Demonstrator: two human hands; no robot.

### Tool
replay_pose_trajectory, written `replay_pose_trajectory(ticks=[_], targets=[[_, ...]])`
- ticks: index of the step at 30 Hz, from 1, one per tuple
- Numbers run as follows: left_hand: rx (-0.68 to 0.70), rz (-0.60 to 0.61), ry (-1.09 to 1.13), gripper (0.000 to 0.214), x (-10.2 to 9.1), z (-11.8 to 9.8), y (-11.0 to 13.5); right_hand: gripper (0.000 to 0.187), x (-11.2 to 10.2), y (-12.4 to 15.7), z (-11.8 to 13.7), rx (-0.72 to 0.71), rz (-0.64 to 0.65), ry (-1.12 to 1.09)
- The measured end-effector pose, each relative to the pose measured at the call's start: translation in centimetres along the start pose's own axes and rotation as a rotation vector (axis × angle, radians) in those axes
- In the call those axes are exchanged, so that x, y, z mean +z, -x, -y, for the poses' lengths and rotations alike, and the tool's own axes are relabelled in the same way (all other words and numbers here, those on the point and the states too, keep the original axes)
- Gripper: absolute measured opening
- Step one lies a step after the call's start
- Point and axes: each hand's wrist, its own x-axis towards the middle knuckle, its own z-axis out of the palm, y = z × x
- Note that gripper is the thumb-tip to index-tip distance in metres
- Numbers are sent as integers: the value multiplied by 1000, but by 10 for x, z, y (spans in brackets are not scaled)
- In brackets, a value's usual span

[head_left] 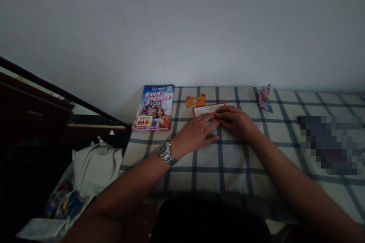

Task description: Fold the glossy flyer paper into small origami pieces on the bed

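A sheet of paper with a red border and white printed panel (203, 110) lies on the checked cloth, mostly covered by my hands. My left hand (196, 132), with a metal watch (167, 153) on the wrist, rests over its lower left part. The left fingers stretch across the paper and the thumb points away from them. My right hand (235, 120) has its fingers bent together at the paper's right edge, touching the left fingertips. How the paper's near part is folded is hidden.
Left of my hands lies a stack of printed flyers (155, 108). Behind the paper is a brown bear cutout (196, 100). A folded flyer piece (265, 98) stands near the wall at right. A blurred dark object (327, 146) lies far right. White bags (97, 165) sit below left.
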Motion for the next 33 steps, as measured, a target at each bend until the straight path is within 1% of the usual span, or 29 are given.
replay_pose_trajectory(ticks=[5,10,18,22,28,33], targets=[[19,6,4,40,1,2,1,15,-2,-1,2,25,3,32],[16,9,-34,42,-1,2,0,15,-5,-1,2,6,0,97],[34,-19,-26,44,-1,2,0,18,-5,0,-2,20,3,45],[26,-21,-23,44,1,2,1,16,-4,0,-2,31,-1,60],[32,-35,-10,49,3,3,1,12,-5,-2,2,34,-17,66],[30,-32,-2,54,3,4,1,10,-5,-1,-1,35,-18,58]])
